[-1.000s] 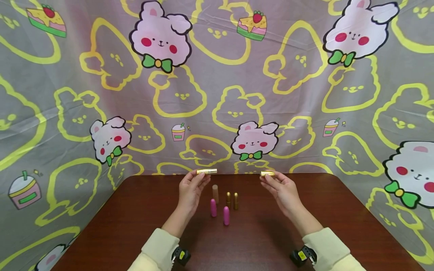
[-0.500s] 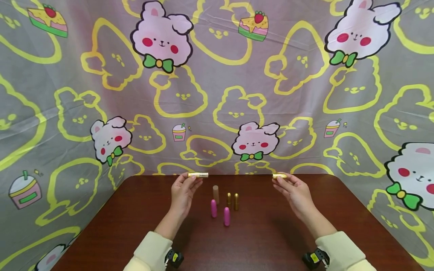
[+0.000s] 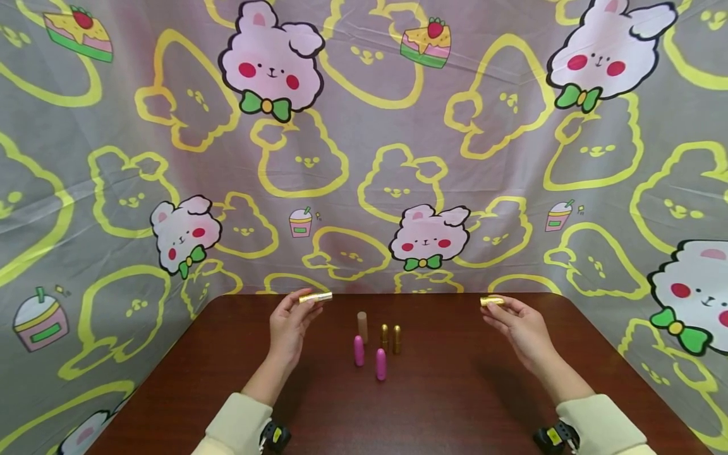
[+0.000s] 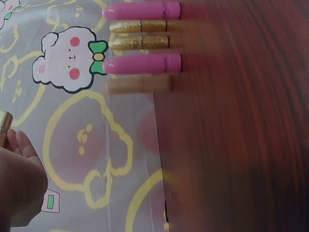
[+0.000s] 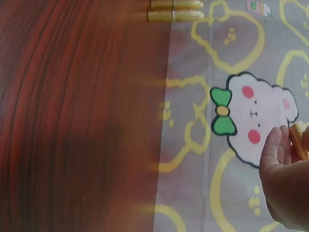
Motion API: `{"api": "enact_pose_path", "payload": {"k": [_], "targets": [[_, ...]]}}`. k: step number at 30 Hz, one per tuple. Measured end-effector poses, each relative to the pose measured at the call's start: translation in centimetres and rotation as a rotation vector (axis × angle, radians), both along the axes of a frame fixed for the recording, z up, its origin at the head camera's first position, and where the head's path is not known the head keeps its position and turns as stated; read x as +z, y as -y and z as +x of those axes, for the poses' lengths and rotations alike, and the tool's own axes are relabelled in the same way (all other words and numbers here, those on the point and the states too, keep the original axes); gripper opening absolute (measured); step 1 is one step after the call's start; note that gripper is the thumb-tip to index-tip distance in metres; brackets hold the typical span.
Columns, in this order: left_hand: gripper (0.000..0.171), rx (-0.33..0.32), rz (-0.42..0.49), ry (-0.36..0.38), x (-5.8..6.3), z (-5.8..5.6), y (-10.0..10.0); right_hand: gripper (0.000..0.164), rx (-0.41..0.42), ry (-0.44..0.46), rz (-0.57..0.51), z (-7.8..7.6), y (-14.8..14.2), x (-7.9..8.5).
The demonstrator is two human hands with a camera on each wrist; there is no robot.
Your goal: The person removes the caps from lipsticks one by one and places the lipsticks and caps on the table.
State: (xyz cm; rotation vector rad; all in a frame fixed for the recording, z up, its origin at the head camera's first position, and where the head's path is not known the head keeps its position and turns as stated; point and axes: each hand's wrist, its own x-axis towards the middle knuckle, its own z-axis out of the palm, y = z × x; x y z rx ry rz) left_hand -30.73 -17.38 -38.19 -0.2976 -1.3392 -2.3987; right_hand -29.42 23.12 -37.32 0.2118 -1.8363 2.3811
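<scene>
Above the table's left side, my left hand [image 3: 289,328] pinches a gold lipstick tube [image 3: 315,297] with a silvery end pointing right, held nearly level between thumb and fingers. My right hand [image 3: 523,325] pinches a short gold lipstick cap [image 3: 491,301] at about the same height, with a wide gap between the two pieces. In the left wrist view only part of the lipstick tube [image 4: 6,123] shows; the cap [image 5: 298,140] is cut off by the right wrist view's edge.
Between the hands, several lipstick-shaped tubes stand upright on the dark wooden table [image 3: 443,404]: a beige one [image 3: 362,327], two gold ones [image 3: 397,339] and two pink ones [image 3: 381,364]. A patterned cloth [image 3: 364,126] hangs behind and along both sides.
My hands have drawn apart, the left moving left with the lipstick tube and the right moving right with the cap, both slightly lower. The standing tubes have stayed put.
</scene>
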Motion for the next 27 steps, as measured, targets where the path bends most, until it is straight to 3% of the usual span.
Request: {"api": "enact_pose_path", "payload": {"k": [5,14,22,27], "targets": [[0.021,0.05,-0.025,0.007,-0.3,-0.1,0.9,0.013,0.001,-0.005,0.012,0.0,-1.3,-0.1],[0.029,0.085,-0.113,0.08,-0.7,0.2,2.5,0.015,-0.045,0.06,0.169,0.0,-3.3,-0.7],[0.037,0.133,-0.201,0.177,-1.0,-0.1,3.7,0.042,-0.092,0.098,0.404,-0.3,-4.5,-1.2],[0.04,0.169,-0.297,0.229,-1.3,-0.4,4.3,0.047,-0.136,0.099,0.603,-0.5,-5.2,-1.5]]}}
